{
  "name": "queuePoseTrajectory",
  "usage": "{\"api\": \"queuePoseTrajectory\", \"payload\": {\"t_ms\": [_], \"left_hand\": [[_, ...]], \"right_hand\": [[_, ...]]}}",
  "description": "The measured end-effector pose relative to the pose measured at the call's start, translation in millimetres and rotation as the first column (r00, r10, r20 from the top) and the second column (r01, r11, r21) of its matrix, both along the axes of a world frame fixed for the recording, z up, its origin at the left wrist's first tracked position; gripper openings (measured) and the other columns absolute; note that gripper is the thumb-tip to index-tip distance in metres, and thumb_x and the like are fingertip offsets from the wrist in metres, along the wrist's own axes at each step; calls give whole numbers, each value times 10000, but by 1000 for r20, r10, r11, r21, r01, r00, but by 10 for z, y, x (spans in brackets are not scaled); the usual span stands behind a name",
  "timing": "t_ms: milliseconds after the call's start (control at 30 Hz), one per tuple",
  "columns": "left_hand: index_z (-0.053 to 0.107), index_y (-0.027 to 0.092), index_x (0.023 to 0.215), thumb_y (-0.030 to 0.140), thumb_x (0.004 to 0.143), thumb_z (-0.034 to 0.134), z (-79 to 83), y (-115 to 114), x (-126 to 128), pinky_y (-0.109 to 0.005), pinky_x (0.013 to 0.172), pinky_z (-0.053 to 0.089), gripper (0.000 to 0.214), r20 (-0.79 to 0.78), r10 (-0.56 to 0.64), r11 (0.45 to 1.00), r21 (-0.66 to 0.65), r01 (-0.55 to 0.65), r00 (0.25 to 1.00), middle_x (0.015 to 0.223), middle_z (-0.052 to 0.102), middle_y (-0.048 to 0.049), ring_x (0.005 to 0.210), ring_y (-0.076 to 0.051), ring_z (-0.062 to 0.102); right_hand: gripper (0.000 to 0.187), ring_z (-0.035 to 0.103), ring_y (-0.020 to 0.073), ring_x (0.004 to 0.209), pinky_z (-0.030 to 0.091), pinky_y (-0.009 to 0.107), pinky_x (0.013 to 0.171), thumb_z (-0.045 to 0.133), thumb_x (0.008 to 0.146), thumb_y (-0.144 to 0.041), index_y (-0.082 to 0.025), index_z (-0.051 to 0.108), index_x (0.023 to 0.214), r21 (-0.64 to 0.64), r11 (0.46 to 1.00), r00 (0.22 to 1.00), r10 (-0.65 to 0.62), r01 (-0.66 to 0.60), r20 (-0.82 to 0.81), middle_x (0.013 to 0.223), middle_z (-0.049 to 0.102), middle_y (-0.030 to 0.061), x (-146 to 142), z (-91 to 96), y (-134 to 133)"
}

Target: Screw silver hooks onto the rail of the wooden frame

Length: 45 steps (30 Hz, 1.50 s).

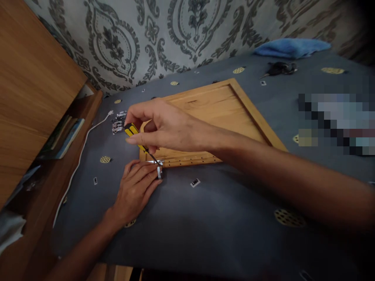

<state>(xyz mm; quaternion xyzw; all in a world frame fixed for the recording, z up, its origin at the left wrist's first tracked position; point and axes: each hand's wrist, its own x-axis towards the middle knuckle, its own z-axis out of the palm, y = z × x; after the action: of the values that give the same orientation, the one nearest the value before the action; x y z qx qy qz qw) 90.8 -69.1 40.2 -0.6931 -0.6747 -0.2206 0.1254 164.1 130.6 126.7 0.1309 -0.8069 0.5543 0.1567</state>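
My right hand (164, 127) grips a screwdriver (133, 132) with a yellow and black handle, its thin shaft slanting down to the right. The screwdriver's tip meets a silver metal hinge (159, 172) at the near left corner of a wooden panel (190, 146). With fingers closed about the hinge, my left hand (136, 187) presses it against the panel's edge. Small dark holes run along that near edge. Part of the hinge is hidden under my left fingers, and my right forearm covers some of the panel.
Several more silver hinges (118, 124) lie beyond my hands, near a white cable (84, 146). A wooden cabinet (35, 70) with books (66, 136) borders the left. At the back right are a blue cloth (293, 47) and a black object (279, 68) on the dark patterned cover (222, 218).
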Motion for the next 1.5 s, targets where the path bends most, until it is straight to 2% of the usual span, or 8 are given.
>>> {"api": "queuePoseTrajectory", "payload": {"t_ms": [133, 333, 433, 667, 833, 933, 1200, 1500], "left_hand": [[658, 188, 1118, 196, 983, 604, 3, 2, -1, -463, 969, 475, 146, 2, -1, 1000, 0, 1, 1000, 1070, 742, -70, 1053, -234, 669], [652, 186, 1102, 188, 975, 616, 4, 2, -2, -455, 976, 474, 132, 5, -7, 1000, -4, 7, 1000, 1072, 738, -71, 1066, -232, 669], [658, 183, 1100, 182, 970, 622, 3, 1, 0, -458, 975, 474, 134, 15, -8, 1000, -1, 8, 1000, 1069, 739, -74, 1069, -235, 671], [640, 181, 1095, 193, 985, 602, 10, 9, 0, -456, 963, 474, 116, -9, -12, 1000, -1, 12, 1000, 1063, 737, -75, 1050, -231, 668], [642, 165, 1096, 185, 976, 616, 6, 9, -5, -457, 962, 471, 124, 1, -23, 1000, 0, 23, 1000, 1073, 736, -83, 1054, -238, 667], [644, 164, 1112, 183, 973, 621, 4, 6, -8, -460, 969, 465, 142, 5, -23, 1000, -6, 23, 1000, 1081, 735, -84, 1060, -240, 665], [655, 171, 1115, 187, 977, 615, 3, 5, -4, -461, 976, 465, 145, 17, -13, 1000, -11, 13, 1000, 1076, 738, -77, 1074, -241, 664], [663, 168, 1102, 185, 968, 626, -3, 3, -16, -454, 964, 466, 139, 17, -20, 1000, -2, 20, 1000, 1068, 737, -78, 1068, -246, 669]], "right_hand": [[288, 485, 23, 516, 428, 145, 494, 672, 890, -139, -192, 399, 816, -51, 998, 999, -40, 40, -3, 702, 455, -86, -32, -40, -22], [77, 572, 35, 573, 464, 141, 555, 560, 914, -111, -165, 515, 946, -1, 999, 998, 45, -45, 45, 700, 517, -84, -42, -19, 72], [41, 567, 33, 579, 467, 144, 574, 559, 913, -143, -162, 526, 898, 13, 1000, 999, 27, -28, 42, 704, 518, -85, -31, -17, 62], [313, 491, 28, 480, 418, 150, 468, 658, 885, -109, -205, 372, 802, -88, 986, 989, -140, 144, 41, 647, 422, -106, -45, -64, -44], [197, 583, 63, 544, 457, 165, 510, 591, 918, -83, -189, 454, 825, -53, 998, 992, -10, 17, 124, 633, 509, -80, -50, 1, 50], [262, 605, 69, 559, 460, 162, 525, 577, 929, -80, -185, 453, 724, -40, 999, 990, 35, -30, 134, 589, 501, -69, -48, 9, 73], [390, 529, 49, 419, 346, 166, 394, 659, 893, -75, -210, 353, 693, -186, 958, 974, -206, 220, 91, 540, 433, -107, -153, -166, -42], [305, 590, 69, 496, 469, 177, 476, 577, 909, -14, -193, 448, 698, -126, 992, 984, -7, 30, 178, 587, 539, -67, -100, -38, 74]]}}
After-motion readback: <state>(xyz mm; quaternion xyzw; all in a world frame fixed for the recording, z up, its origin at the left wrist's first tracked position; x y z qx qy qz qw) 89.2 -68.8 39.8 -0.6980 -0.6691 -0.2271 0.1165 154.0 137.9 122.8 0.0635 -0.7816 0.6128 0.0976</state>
